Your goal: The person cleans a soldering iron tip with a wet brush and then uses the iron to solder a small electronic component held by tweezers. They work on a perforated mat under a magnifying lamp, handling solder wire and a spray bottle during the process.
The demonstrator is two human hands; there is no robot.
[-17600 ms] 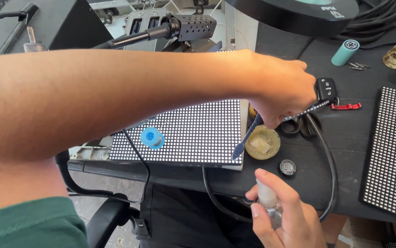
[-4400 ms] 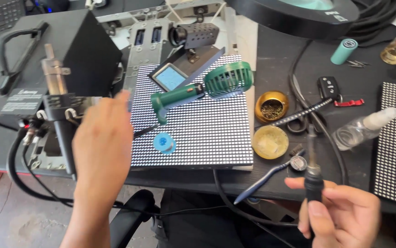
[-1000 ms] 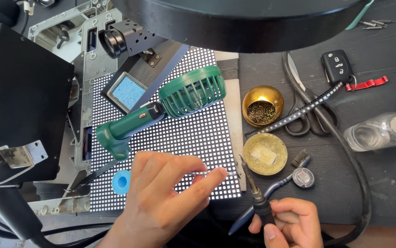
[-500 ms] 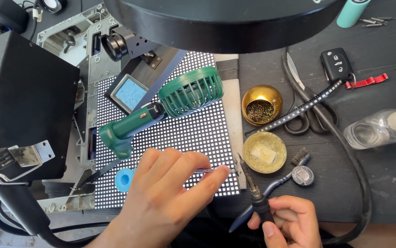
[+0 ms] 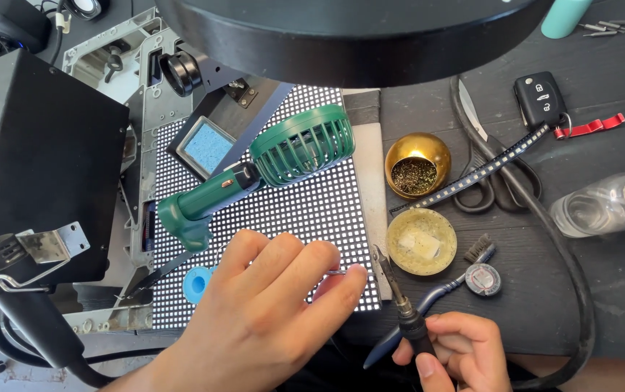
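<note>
My left hand lies over the near edge of a white-dotted LED panel, its fingers pinching a thin metal piece, probably tweezers. My right hand grips a soldering iron by its black handle, the tip pointing up beside the panel's right corner. A green handheld fan rests on the panel. A small blue ring sits by my left wrist.
A brass tip-cleaner bowl and a flux tin stand right of the panel. Scissors, an LED strip, a car key and a clear bottle lie further right. A black box stands at left, with a lamp head overhead.
The view has shifted slightly. My left hand has edged right along the panel's near edge toward the iron tip. My right hand holds the iron almost still.
</note>
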